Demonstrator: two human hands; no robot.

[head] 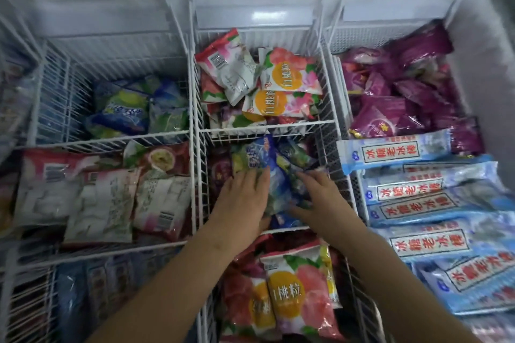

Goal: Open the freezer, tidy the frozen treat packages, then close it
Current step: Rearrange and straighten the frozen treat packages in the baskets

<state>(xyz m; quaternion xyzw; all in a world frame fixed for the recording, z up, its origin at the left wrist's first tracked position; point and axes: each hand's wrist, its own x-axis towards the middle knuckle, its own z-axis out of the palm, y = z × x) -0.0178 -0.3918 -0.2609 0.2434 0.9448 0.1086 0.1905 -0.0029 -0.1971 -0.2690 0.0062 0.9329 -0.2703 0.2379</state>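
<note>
Blue packages (278, 175) lie pressed between left grip (242, 198) and right grip (320, 198).

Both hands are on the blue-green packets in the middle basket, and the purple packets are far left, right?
No. The purple packets are at the far right, not left, per the head view. The left hand and right hand do touch the blue-green packets in the middle basket.

Wire baskets (67, 83) of treat packages (289, 78)

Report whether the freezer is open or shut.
Open: wire baskets and blue packages lie uncovered; left hand and right hand reach inside.
</note>
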